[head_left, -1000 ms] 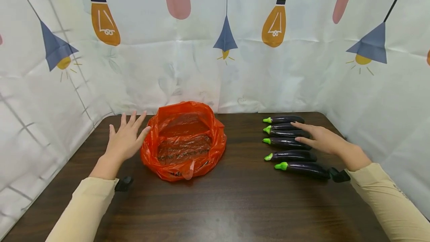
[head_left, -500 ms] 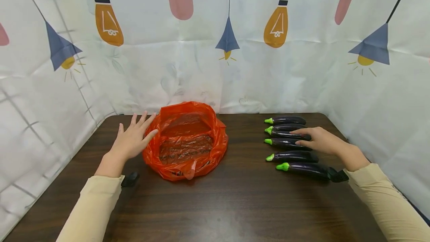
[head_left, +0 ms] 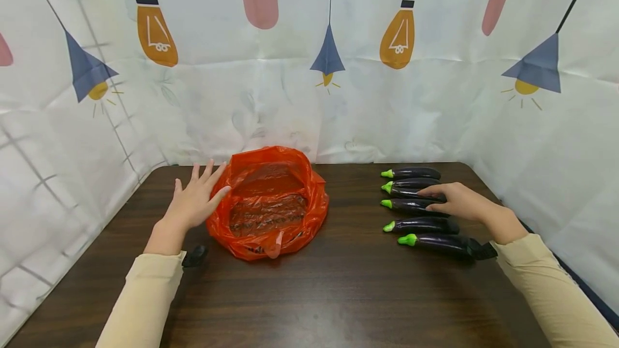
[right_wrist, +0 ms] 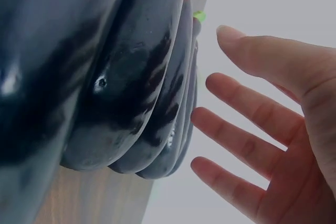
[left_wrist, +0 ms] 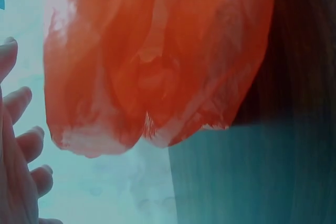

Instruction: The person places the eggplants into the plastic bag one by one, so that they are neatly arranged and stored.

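An orange-red plastic bag (head_left: 316, 205) stands with its mouth spread wide on the left half of the dark wooden table. My left hand (head_left: 193, 203) is at the bag's left side, fingers spread; in the left wrist view its fingers (left_wrist: 31, 142) lie apart from the bag wall (left_wrist: 157, 77). Several dark purple eggplants (head_left: 420, 224) with green stems lie in a row on the right. Over the right ends of the middle ones hovers my right hand (head_left: 459, 203). Its fingers (right_wrist: 239, 137) are extended and hold nothing; whether a fingertip touches an eggplant (right_wrist: 131, 77) cannot be told.
The dark table (head_left: 329, 294) ends at the back against a white curtain (head_left: 290, 101) printed with lamps and bulbs. The curtain also runs along both sides. A black wrist device (head_left: 195, 256) sits at the left cuff, another device (head_left: 481, 249) at the right.
My left hand has shifted a little right, closer to the bag. My right hand has come down slightly over the middle eggplants. Bag and eggplants stay in place; the head view turned slightly.
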Tool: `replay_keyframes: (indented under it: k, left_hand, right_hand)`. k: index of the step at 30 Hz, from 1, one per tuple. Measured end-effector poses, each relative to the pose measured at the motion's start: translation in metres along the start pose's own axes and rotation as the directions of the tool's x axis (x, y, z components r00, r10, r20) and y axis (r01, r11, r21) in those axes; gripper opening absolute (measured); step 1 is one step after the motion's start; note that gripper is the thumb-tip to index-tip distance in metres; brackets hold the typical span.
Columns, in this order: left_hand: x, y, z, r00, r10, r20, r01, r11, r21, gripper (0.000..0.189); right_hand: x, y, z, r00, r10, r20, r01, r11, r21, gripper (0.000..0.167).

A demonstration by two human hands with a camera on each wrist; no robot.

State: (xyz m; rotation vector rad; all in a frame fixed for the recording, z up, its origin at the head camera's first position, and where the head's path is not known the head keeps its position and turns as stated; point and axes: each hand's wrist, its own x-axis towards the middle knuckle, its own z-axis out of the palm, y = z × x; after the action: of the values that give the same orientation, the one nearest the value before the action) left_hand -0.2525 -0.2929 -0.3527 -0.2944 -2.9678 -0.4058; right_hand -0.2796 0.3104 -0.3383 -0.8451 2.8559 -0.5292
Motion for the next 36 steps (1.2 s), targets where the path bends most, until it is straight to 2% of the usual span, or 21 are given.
replay_keyframes:
  k: [15,26,36]
  left_hand:
    - [0.001,-0.002,0.01,1.0,-0.011,-0.013,0.011,1.0,-0.008,0.078]
    - [-0.002,-0.007,0.015,0.999,-0.027,-0.016,0.027,0.999,-0.022,0.079]
    - [0.0,-0.007,0.018,1.0,-0.017,-0.01,0.017,1.0,-0.025,0.078]
  right_hand:
    - [0.009,0.005,-0.001,0.999,0.026,0.043,-0.026,1.0,-0.018,0.048]
    - [0.012,0.007,0.0,0.999,0.005,0.041,-0.004,1.0,-0.031,0.047]
    - [0.013,0.008,0.003,0.999,0.007,0.048,-0.005,0.999,-0.039,0.044]
